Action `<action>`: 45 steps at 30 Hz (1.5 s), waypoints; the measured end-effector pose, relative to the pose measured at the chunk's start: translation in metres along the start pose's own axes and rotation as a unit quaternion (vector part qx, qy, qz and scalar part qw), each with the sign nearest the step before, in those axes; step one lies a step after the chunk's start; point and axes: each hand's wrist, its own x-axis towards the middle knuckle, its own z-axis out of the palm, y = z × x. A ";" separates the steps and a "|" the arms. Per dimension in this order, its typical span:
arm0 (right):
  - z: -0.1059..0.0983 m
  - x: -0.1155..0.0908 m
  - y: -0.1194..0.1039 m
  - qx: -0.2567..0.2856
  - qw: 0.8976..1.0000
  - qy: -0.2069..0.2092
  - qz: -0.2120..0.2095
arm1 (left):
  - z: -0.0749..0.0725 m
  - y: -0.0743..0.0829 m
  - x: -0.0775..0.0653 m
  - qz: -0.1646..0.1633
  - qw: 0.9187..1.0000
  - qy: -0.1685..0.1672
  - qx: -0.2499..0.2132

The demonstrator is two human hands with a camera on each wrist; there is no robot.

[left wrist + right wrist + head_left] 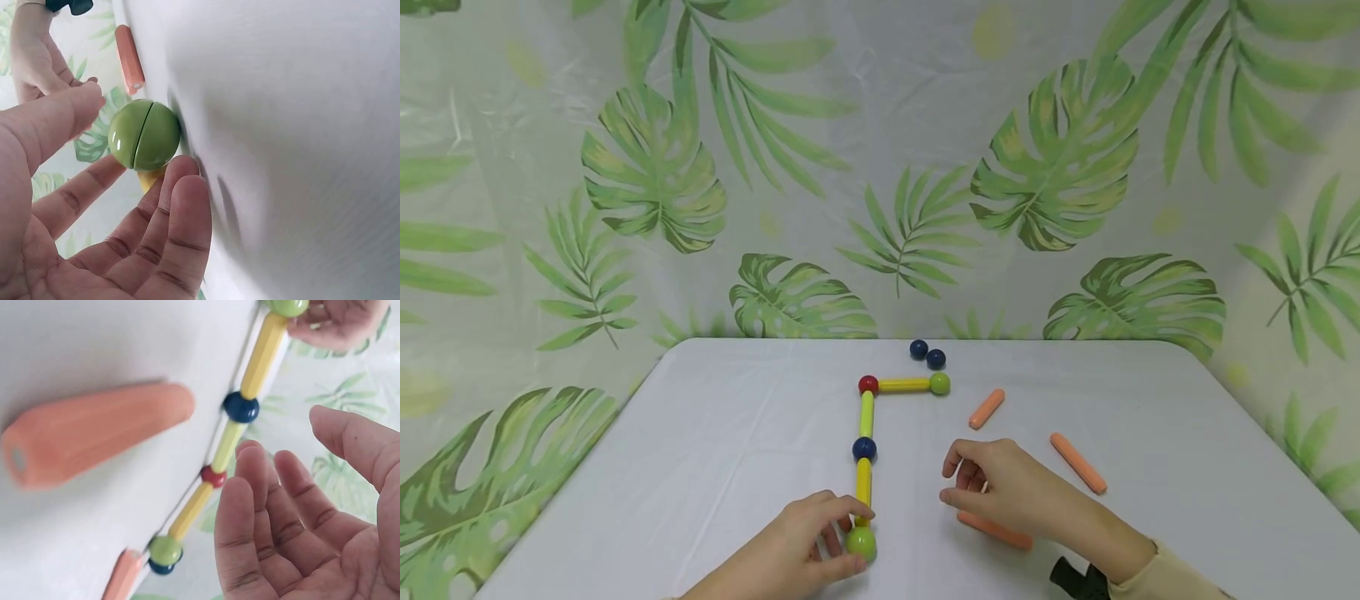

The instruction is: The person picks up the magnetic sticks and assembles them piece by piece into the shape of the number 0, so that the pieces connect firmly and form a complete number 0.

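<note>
My left hand (pixel 808 537) is around the green ball (pixel 861 544) at the near end of a chain of magnetic sticks and balls. Its index finger reaches over the near yellow stick (pixel 864 487). In the left wrist view the thumb (pixel 81 106) and fingers (pixel 187 212) spread on either side of the ball, with a gap at the thumb. From there the chain runs through a blue ball (pixel 864 448), a yellow-green stick (pixel 867 414) and a red ball (pixel 868 384). Loosely bent and holding nothing, my right hand (pixel 1000 483) hovers above an orange stick (pixel 996 532).
At the red ball the chain turns right along a far yellow stick (pixel 904 384) to another green ball (pixel 939 383). Two loose dark blue balls (pixel 927 354) lie near the table's back edge. More orange sticks (pixel 987 409) lie to the right, one (pixel 1078 462) beyond my right hand.
</note>
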 end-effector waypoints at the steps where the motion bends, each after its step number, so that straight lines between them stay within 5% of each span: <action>1: -0.002 -0.002 0.002 -0.001 1.000 0.002 0.000 | 0.001 -0.001 0.000 0.003 1.000 0.001 0.001; 11: -0.013 -0.020 0.026 -0.039 0.999 0.018 0.009 | 0.004 -0.004 0.004 -0.001 1.000 0.006 -0.004; 25: -0.018 -0.035 0.045 -0.050 0.996 -0.025 0.072 | 0.005 -0.010 0.003 0.013 0.999 0.004 -0.029; 35: -0.013 -0.043 0.053 -0.053 0.998 -0.021 0.039 | 0.004 -0.011 0.004 0.017 0.999 0.004 -0.038; 45: -0.011 -0.045 0.058 -0.032 0.999 -0.023 0.023 | 0.005 -0.010 0.005 -0.033 0.998 -0.002 -0.063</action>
